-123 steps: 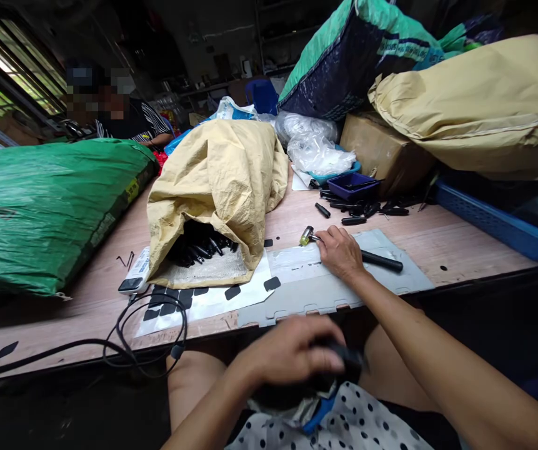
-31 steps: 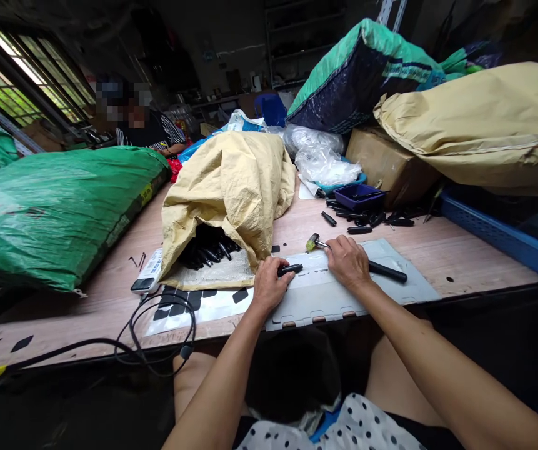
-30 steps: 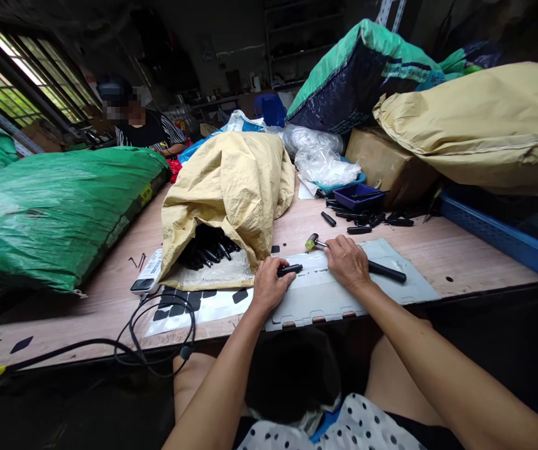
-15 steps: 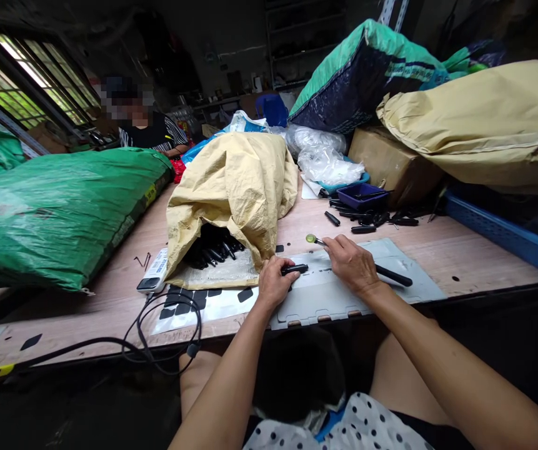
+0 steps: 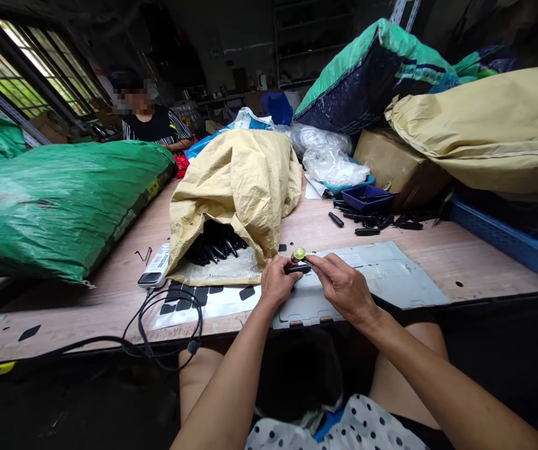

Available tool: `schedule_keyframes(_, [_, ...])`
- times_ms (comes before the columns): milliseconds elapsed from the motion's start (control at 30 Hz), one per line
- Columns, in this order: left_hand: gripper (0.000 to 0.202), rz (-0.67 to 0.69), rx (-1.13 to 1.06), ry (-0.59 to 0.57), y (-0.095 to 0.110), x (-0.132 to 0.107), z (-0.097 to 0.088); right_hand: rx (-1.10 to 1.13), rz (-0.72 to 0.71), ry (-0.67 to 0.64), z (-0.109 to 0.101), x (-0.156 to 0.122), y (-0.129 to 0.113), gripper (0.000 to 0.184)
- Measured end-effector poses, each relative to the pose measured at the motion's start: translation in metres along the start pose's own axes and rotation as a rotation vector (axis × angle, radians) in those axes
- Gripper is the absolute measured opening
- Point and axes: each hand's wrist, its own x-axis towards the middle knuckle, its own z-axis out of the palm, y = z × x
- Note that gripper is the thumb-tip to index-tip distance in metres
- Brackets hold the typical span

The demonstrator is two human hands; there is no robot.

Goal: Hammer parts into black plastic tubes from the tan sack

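My left hand (image 5: 276, 279) is closed on a slim black handle-like piece (image 5: 298, 269), holding it down on the grey board (image 5: 395, 275). In my right hand (image 5: 343, 287) is a small mallet with a round yellow-green face (image 5: 299, 253) and a black handle, which reaches back under the wrist. The mallet's head is right above the black piece; whether they touch I cannot tell. Just left of my left hand lies a beige sack (image 5: 243, 181), its mouth open towards me. Inside it are several similar black pieces (image 5: 217, 245).
Loose black pieces (image 5: 367, 231) lie beside a purple tray (image 5: 367, 199) at the back right. A blue basket (image 5: 507, 237) stands at the far right. Left are a green sack (image 5: 67, 206), a white device (image 5: 155, 270) and a looped cable (image 5: 198, 325). Another person (image 5: 151, 128) sits across the table.
My right hand has moved left with the mallet, bringing its head over the black piece. My left hand keeps its hold; the view has shifted slightly.
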Motion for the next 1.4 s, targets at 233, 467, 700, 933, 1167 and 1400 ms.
schedule_keyframes(233, [0.019, -0.013, -0.022, -0.001, 0.0, -0.001, 0.0, -0.046, 0.072, 0.014, -0.003, -0.001, 0.001, 0.035])
schedule_keyframes(467, [0.018, -0.003, -0.029, 0.006, 0.0, -0.002, 0.001, -0.037, 0.079, -0.01, -0.006, -0.003, 0.013, 0.035])
schedule_keyframes(700, [0.016, 0.036, -0.017, 0.019, 0.0, -0.004, 0.0, -0.077, 0.174, 0.06, 0.002, 0.025, 0.046, 0.033])
schedule_keyframes(933, [0.014, 0.09, 0.025, 0.004, -0.004, -0.004, 0.0, -0.202, 0.092, 0.002, 0.026, 0.03, 0.075, 0.028])
schedule_keyframes(1167, [0.025, 0.105, 0.062, 0.002, -0.006, -0.004, -0.001, -0.219, 0.103, 0.027, 0.029, 0.027, 0.074, 0.024])
schedule_keyframes(1400, [0.039, 0.123, 0.118, 0.002, -0.006, -0.002, -0.001, -0.232, 0.118, 0.03, 0.028, 0.027, 0.071, 0.024])
